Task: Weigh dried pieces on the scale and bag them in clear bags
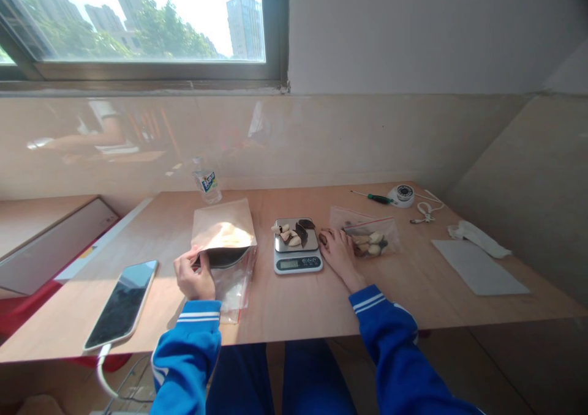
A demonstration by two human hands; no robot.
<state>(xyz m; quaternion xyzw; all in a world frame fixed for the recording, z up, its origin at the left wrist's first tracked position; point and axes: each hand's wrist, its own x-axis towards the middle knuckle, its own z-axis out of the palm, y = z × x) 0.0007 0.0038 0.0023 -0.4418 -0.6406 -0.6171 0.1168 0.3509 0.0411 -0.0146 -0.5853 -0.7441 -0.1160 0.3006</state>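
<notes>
My left hand (197, 274) pinches the near edge of a brown paper pouch (223, 222), whose dark-lined mouth gapes toward me. Under that mouth lies a clear zip bag (232, 289). A small kitchen scale (298, 263) stands at the centre, its display too faint to read. Pale dried slices (290, 236) and dark brown dried pieces (303, 231) are heaped on its plate. Just right of the scale, my right hand (339, 253) has its fingers curled down over a dark dried slice (323, 239), partly hidden. Beside it, a clear zip bag (374, 243) holds more pale and dark pieces.
A phone (122, 305) with a white cable lies at the left. A clear bottle (208, 185) stands at the back. Toward the back right are a green-handled screwdriver (379, 199), a white dome camera (403, 196), its cable, white tissue (480, 237) and a grey-white sheet (480, 268).
</notes>
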